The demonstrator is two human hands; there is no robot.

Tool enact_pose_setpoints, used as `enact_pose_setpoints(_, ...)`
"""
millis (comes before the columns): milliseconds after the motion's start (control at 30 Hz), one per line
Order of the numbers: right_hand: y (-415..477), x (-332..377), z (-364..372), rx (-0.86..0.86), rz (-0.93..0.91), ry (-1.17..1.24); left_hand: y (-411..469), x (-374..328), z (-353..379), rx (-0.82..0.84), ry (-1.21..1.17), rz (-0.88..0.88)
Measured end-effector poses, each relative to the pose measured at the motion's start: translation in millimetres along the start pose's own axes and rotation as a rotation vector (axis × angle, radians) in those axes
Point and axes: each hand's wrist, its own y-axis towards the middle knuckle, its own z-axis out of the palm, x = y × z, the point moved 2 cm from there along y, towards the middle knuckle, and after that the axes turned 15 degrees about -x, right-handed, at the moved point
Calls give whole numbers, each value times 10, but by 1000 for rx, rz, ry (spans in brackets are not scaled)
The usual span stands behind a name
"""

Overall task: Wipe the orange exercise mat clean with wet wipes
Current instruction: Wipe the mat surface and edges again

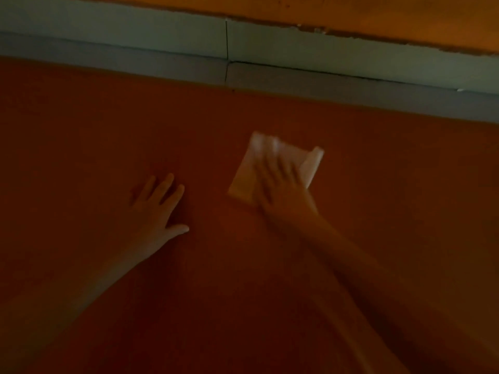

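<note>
— What is lying under the hands?
— The orange mat (81, 130) is filling the dim floor, reaching a grey-green skirting (135, 36) below an orange wall (378, 12).
— And the hands?
— The left hand (159, 209) is resting spread flat on the mat. The right hand (283, 190), blurred and with fingers straight, is pressing a white wet wipe (251, 171) onto it.

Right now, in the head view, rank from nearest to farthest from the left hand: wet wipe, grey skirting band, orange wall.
From the left hand, flat on the orange mat:
1. wet wipe: to its right, under the right hand.
2. grey skirting band: beyond the mat's far edge.
3. orange wall: above the band, top of frame.
</note>
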Motion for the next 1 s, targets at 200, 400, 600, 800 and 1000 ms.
enact_pose_setpoints(200,-592,-277,-100,38,-147,-68,-50,-77,-67,43,37,-23)
enact_pose_setpoints(400,-649,28,54,-13,293,-117,-227,-166,-57,73,81,-21)
enact_pose_setpoints(600,-1305,633,-56,106,-245,113,-521,-198,-68,120,70,39)
enact_pose_setpoints(800,-1630,225,-179,121,163,27,-980,-269,-76,244,96,80)
enact_pose_setpoints(1000,-2163,775,-312,325,29,229,-1232,-351,-112,287,80,79)
